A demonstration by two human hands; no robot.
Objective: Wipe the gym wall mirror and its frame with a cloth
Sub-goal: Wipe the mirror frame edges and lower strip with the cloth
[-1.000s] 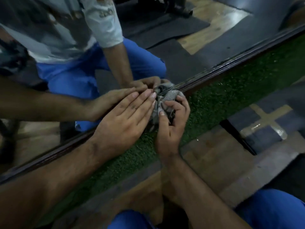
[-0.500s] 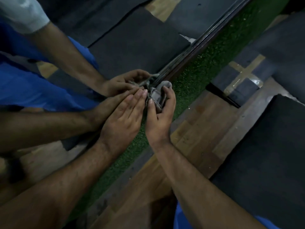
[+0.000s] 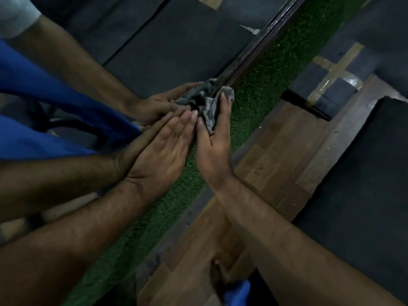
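The wall mirror (image 3: 176, 47) fills the upper left and reflects my arms and blue trousers. Its dark wooden bottom frame (image 3: 254, 51) runs diagonally from the upper right down to my hands. My right hand (image 3: 215, 140) grips a bunched grey cloth (image 3: 209, 109) and presses it on the frame's lower edge. My left hand (image 3: 161, 151) lies flat with fingers together against the mirror, its fingertips touching the cloth. The frame under both hands is hidden.
A strip of green artificial turf (image 3: 265, 76) borders the frame. Wooden floor boards (image 3: 276, 155) and dark rubber mats (image 3: 364, 184) lie to the right, one with taped yellow lines (image 3: 335, 71). My blue-clad knee (image 3: 236, 292) shows at the bottom.
The view has swung left and tilted, so the frame now runs more steeply. Both hands and the cloth have slid a little further along the frame, keeping the same hold.
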